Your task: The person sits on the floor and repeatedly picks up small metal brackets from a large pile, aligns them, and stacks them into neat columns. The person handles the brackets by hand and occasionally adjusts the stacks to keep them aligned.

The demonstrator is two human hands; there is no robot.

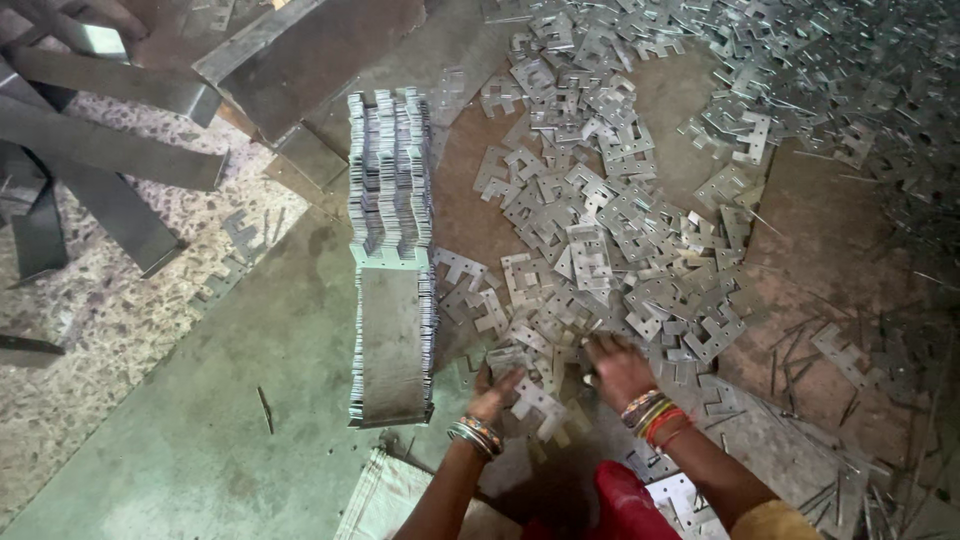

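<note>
While my left hand [497, 385] grips a small bundle of stamped metal plates [507, 358] just right of the long stacked row [391, 250], my right hand's fingers [600, 352] clench loose ones; a big scattered pile [620, 230] remains beyond.

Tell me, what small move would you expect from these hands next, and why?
Probably the left hand carries its small bunch of plates over to the packed row of plates beside it. It already grips several gathered pieces, while the right hand rests on the loose pile.
</note>
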